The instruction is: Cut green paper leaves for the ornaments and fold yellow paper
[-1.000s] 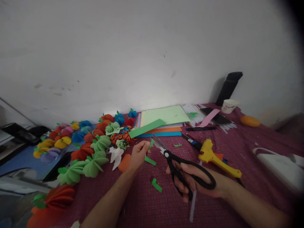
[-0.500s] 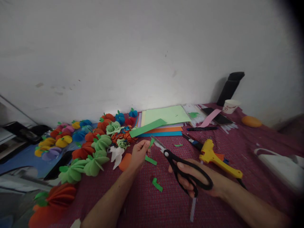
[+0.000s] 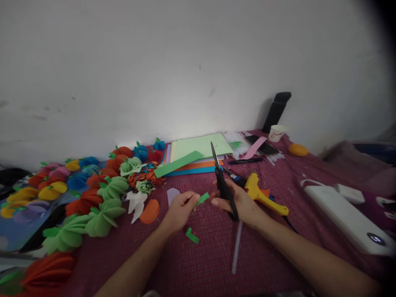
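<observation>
Between the fingertips of my left hand (image 3: 181,209) is a small green paper strip (image 3: 203,199), its free end sticking out to the right. My right hand (image 3: 239,202) grips black-handled scissors (image 3: 225,189), whose blades look closed and point up and away. The right fingertips are close to the strip's free end; whether they touch it I cannot tell. A folded green paper scrap (image 3: 192,236) lies on the cloth below my hands. Left of my left hand are an orange paper disc (image 3: 149,211) and a light purple paper piece (image 3: 172,195).
Paper pumpkins (image 3: 103,216) in several colours crowd the left side beside shredded paper (image 3: 147,175). Coloured sheets (image 3: 198,146) lie at the back under a long green strip (image 3: 179,164). Rightward are a yellow glue gun (image 3: 262,196), a paper cup (image 3: 277,133) and a white device (image 3: 343,214). A glue stick (image 3: 237,249) lies nearer.
The scissors have swung from pointing left at the green paper to pointing upward, and their blades have closed. My left hand now pinches a longer green strip. The view has shifted right.
</observation>
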`<move>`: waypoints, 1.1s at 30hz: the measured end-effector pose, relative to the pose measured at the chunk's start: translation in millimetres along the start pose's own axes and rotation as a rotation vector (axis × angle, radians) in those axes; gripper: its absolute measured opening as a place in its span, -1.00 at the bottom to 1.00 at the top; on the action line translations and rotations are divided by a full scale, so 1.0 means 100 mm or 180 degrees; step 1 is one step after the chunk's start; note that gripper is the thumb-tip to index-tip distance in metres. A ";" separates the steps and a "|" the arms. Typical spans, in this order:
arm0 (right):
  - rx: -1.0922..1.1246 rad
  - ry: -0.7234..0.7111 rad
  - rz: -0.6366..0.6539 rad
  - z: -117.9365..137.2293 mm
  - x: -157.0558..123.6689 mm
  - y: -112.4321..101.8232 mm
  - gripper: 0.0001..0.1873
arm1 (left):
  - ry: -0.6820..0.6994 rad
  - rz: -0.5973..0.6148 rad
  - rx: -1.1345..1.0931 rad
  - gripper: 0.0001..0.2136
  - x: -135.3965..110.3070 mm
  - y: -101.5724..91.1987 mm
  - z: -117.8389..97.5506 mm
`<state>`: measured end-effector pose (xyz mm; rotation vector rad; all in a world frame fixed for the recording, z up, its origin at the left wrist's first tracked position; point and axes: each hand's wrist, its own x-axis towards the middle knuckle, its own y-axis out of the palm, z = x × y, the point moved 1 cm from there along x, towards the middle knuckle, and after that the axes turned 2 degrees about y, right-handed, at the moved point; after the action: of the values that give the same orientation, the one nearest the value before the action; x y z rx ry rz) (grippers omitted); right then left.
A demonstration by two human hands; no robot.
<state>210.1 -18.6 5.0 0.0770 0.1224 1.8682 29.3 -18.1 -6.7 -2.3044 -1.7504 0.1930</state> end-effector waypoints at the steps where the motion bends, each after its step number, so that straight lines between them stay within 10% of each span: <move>1: 0.0010 0.0013 0.0000 -0.01 0.00 0.00 -0.43 | -0.0003 0.0117 0.0098 -0.69 -0.02 0.03 -0.01; 21: 0.0712 -0.0104 -0.0492 -0.18 0.02 0.05 -0.53 | -0.0461 -0.0140 -0.1796 -0.71 -0.09 0.19 -0.08; 33: 0.0763 0.0321 -0.0098 -0.23 -0.03 0.16 -0.45 | -0.0068 -0.0335 -0.1345 -0.85 -0.09 0.21 -0.05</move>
<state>192.8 -26.9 -16.2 0.1450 0.4151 1.8198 47.2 -32.7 -7.9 -2.4788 -2.0824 -0.1914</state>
